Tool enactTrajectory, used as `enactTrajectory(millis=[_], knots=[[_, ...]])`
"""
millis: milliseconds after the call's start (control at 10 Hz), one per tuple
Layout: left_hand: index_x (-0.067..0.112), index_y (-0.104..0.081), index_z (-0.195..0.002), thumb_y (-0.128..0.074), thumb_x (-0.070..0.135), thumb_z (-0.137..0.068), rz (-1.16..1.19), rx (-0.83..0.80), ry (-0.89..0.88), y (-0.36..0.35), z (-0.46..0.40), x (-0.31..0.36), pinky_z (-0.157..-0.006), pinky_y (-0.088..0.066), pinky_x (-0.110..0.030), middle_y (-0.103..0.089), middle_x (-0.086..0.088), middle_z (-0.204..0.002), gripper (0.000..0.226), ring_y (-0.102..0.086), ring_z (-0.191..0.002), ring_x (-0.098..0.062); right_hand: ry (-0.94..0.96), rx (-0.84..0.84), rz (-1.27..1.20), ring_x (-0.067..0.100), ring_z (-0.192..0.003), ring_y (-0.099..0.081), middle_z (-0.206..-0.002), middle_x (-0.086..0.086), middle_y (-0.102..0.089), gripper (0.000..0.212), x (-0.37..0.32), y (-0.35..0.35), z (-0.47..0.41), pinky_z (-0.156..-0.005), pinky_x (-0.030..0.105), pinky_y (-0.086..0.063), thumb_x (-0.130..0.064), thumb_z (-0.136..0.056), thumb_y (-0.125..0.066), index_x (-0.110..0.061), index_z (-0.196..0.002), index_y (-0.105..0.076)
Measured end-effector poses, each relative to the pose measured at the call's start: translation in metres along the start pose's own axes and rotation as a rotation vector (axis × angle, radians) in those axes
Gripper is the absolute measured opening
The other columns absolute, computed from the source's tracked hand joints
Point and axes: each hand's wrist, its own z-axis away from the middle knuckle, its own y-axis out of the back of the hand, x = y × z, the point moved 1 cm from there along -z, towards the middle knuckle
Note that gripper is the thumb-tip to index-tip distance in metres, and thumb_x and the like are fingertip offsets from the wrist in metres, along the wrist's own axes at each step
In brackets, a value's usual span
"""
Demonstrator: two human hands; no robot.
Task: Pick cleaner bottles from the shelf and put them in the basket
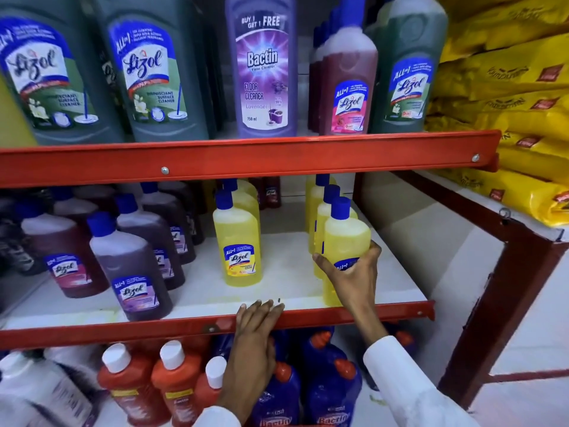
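On the middle shelf stand rows of yellow Lizol cleaner bottles with blue caps. My right hand is wrapped around the lower body of the front yellow bottle in the right row, which stands upright on the shelf. More yellow bottles stand directly behind it. Another yellow bottle heads a second row to the left. My left hand lies flat with fingers together on the red front rail of that shelf, holding nothing. No basket is in view.
Purple Lizol bottles fill the shelf's left side. Above are large green Lizol bottles and a lavender Bactin bottle. Below stand orange bottles and blue Bactin bottles. Yellow sacks are stacked at right.
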Motion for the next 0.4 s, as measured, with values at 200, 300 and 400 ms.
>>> enactTrajectory(millis=[200,300,400], knots=[[0.036,-0.041,-0.14,-0.061,-0.009,-0.07,-0.01,-0.004,0.032,0.003,0.001,0.006,-0.123,0.001,-0.026,-0.049,0.009,-0.146,0.086,-0.033,-0.141,-0.012,-0.031,-0.003,-0.001,0.025,-0.113,-0.056,-0.126,0.008,-0.051,0.096,0.007,0.002,0.002,-0.078,0.025,-0.05,-0.036,-0.06,-0.094,-0.009,-0.13,-0.034],[0.035,-0.041,-0.141,-0.06,-0.005,-0.072,-0.021,-0.017,0.043,0.002,0.001,0.004,-0.123,0.002,-0.026,-0.047,0.008,-0.148,0.082,-0.031,-0.142,-0.012,-0.036,-0.013,0.017,0.026,-0.113,-0.057,-0.126,0.008,-0.053,0.096,0.008,0.003,0.003,-0.078,0.026,-0.049,-0.038,-0.059,-0.094,-0.01,-0.13,-0.034],[0.034,-0.041,-0.141,-0.061,0.006,-0.075,-0.04,-0.021,0.035,0.013,-0.002,0.015,-0.125,-0.009,-0.032,-0.04,0.008,-0.153,0.075,-0.029,-0.145,-0.017,-0.037,-0.037,0.04,0.027,-0.118,-0.057,-0.131,0.008,-0.051,0.105,0.007,0.012,0.007,-0.082,0.033,-0.055,-0.044,-0.056,-0.093,-0.014,-0.136,-0.031]])
